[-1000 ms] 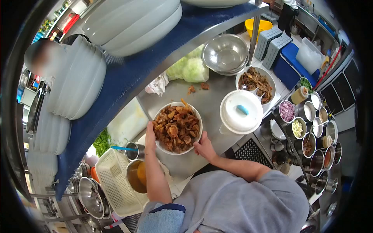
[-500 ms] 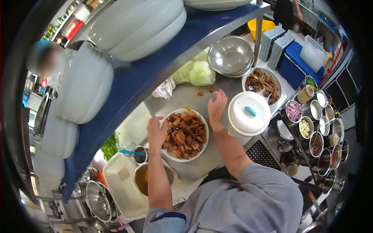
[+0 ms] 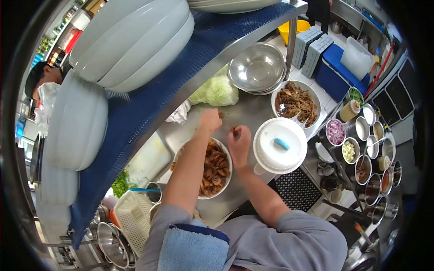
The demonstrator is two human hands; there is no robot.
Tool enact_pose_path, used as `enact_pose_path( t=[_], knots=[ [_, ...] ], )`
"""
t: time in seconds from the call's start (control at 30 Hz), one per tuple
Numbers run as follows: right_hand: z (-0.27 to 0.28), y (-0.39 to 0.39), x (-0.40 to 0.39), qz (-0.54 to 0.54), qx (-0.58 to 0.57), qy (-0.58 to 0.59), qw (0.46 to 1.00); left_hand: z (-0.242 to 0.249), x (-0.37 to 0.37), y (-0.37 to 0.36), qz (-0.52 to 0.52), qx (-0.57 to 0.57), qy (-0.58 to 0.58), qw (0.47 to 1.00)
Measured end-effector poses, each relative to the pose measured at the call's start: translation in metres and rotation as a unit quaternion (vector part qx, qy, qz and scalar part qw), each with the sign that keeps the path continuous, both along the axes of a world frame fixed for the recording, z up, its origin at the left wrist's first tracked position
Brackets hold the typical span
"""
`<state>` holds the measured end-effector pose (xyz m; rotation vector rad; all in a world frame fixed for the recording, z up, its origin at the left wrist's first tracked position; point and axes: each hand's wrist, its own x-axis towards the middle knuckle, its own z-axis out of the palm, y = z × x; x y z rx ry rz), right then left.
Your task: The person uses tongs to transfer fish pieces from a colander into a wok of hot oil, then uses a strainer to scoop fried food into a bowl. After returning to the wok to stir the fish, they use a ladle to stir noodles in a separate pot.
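A white bowl (image 3: 229,178) on the steel counter holds a heap of browned, fried-looking meat pieces (image 3: 216,167). My left hand (image 3: 210,121) reaches past the bowl's far rim, its fingers closed around a brown meat piece (image 3: 220,114). To the right of the bowl, my right hand (image 3: 239,145) is closed with another brown meat piece (image 3: 234,130) at its fingertips. My left forearm hides part of the bowl. A white lidded tub (image 3: 280,144) with a blue mark on its lid stands just right of my right hand.
Bagged lettuce (image 3: 216,90) and stacked metal colanders (image 3: 257,67) lie at the back, beside a bowl of shredded brown meat (image 3: 296,103). Overhead at left, a shelf (image 3: 181,67) carries stacked white bowls (image 3: 135,40). Several ingredient pots (image 3: 335,132) line the right. Another person (image 3: 43,79) stands at far left.
Both hands have moved from the bowl's sides to the counter beyond it, and the loose brown pieces there are now in my fingers. The view has shifted slightly.
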<state>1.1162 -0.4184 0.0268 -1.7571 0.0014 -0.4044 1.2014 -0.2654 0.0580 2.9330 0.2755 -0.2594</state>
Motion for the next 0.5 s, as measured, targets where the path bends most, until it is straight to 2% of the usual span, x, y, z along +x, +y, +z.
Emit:
enact_pose_path(
  t=[0.03,0.13,0.23,0.3,0.37,0.43,0.5],
  knots=[
    [0.001,-0.004,-0.014,0.015,0.006,0.007,1.0,-0.008,0.007,-0.003,0.017,-0.008,0.003,1.0],
    [0.012,-0.016,-0.042,0.056,-0.01,-0.027,0.998,-0.057,0.024,0.006,0.018,0.036,-0.082,0.996],
    [0.013,-0.024,-0.054,0.136,0.026,-0.068,0.988,-0.069,0.034,0.029,-0.072,0.007,-0.057,0.996],
    [0.013,-0.029,-0.063,0.176,-0.001,-0.063,0.982,-0.04,0.022,0.037,-0.115,-0.039,0.066,0.99],
    [0.026,-0.032,-0.07,0.206,0.005,-0.061,0.977,0.027,-0.017,0.028,-0.084,-0.1,0.033,0.991],
    [0.027,-0.033,-0.078,0.256,0.008,-0.058,0.965,0.068,-0.062,0.034,-0.061,-0.18,-0.076,0.979],
    [0.033,-0.034,-0.081,0.299,0.008,-0.092,0.95,0.115,-0.121,0.032,-0.015,-0.18,-0.101,0.978]
  ],
)
